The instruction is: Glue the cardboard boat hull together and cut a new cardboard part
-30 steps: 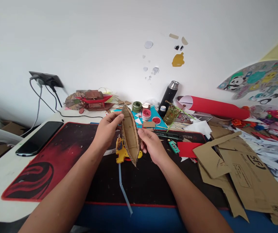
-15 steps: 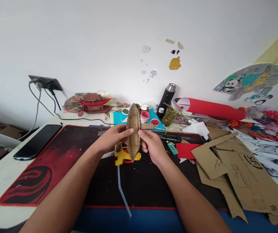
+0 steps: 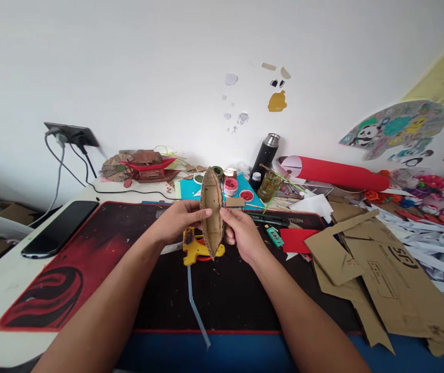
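The cardboard boat [image 3: 211,213] at frame centre is pinched by your left hand [image 3: 178,221] and right hand [image 3: 241,231], fingers closed on its sides, so its hollow faces you.

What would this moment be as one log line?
left hand: holds brown boat-shaped cardboard hull | right hand: holds hull | below: yellow glue gun

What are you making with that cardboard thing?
A person's left hand and right hand hold a small boat-shaped cardboard shell between them, above a red and black desk mat. A yellow glue gun lies right beneath it. Cut cardboard sheets lie to the right.
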The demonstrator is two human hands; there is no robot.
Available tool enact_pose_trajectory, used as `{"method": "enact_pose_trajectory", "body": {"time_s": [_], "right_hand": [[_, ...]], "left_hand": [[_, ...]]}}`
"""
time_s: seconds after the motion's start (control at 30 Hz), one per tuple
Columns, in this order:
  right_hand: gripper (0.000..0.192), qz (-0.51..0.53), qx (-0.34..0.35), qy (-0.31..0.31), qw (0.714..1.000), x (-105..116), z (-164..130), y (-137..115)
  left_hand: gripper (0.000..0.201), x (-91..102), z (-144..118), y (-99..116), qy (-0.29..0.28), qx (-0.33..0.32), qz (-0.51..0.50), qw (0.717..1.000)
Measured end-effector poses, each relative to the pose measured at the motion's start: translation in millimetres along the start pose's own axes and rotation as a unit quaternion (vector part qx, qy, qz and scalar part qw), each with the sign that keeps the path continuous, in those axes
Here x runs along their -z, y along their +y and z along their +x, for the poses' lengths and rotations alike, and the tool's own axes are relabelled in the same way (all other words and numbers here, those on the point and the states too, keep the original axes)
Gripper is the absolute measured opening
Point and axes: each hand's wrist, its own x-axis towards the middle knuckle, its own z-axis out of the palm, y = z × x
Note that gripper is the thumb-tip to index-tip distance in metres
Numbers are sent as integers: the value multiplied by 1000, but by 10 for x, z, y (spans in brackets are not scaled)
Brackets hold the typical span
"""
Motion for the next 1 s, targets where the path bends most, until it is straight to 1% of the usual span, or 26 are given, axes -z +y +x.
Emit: {"method": "enact_pose_trajectory", "body": {"time_s": [0.17, 0.37, 0.6, 0.67, 0.8, 0.87, 0.93, 1.0], "right_hand": [[49, 14, 0, -8, 1000, 8, 2, -2], [49, 12, 3, -1, 1000, 3, 3, -14], [48, 12, 0, -2, 1000, 17, 5, -7], [48, 13, 2, -1, 1000, 13, 3, 0], [49, 5, 9, -14, 1000, -5, 2, 9], [49, -11, 14, -21, 1000, -10, 2, 8], [48, -20, 18, -15, 1000, -7, 5, 5], [47, -20, 21, -3, 1000, 6, 11, 1]], "left_hand": [[47, -6, 6, -8, 5, -13, 11, 1000], [43, -20, -4, 13, 7, -14, 16, 1000], [46, -27, -5, 25, 22, -19, 42, 999], [49, -51, -4, 39, 38, -30, 47, 998], [50, -114, -6, 89, 107, -55, 44, 992], [50, -129, -7, 106, 129, -57, 28, 990], [49, -127, -8, 109, 130, -57, 13, 990], [49, -113, -10, 101, 110, -53, 6, 993]]}}
